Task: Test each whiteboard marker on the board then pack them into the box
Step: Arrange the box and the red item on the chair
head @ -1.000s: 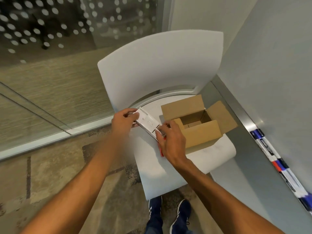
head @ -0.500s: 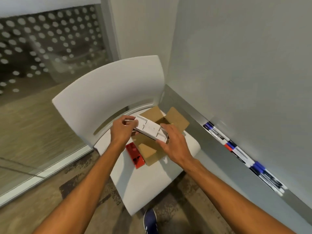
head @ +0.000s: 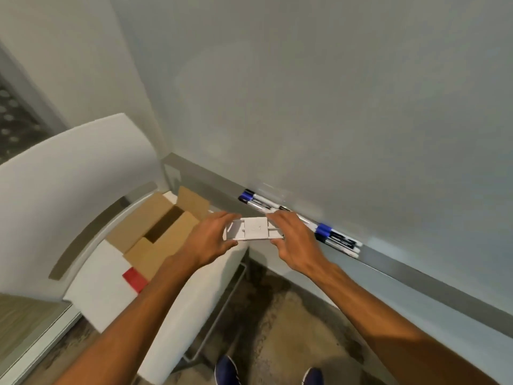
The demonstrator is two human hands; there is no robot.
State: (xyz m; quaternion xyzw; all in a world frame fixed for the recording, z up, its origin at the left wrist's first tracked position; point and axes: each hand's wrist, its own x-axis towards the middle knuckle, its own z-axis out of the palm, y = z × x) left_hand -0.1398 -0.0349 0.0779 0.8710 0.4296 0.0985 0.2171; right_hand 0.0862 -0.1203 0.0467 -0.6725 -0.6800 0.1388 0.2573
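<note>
Left hand (head: 206,241) and right hand (head: 295,240) hold white flat rectangular holder (head: 254,229), fingers (head: 222,217) pinching opposite ends, long axis left-right, just right of open brown cardboard box (head: 155,226). Blue-capped white markers (head: 337,240) lie along grey ledge (head: 416,276) further right of box, caps pointing left. Some are hidden behind right hand. Red flat item (head: 135,277) is half under box, unidentifiable.

The holder (head: 254,229) is plain white. The box (head: 155,226) is brown cardboard. The chair (head: 69,173) is white, with a red flat piece (head: 135,278) on it. The markers (head: 337,240) are white with blue caps and black print. The ledge (head: 416,276) is grey and the board (head: 333,93) is pale grey. The shoes (head: 226,370) are navy. The carpet (head: 277,315) is mottled brown and grey.
</note>
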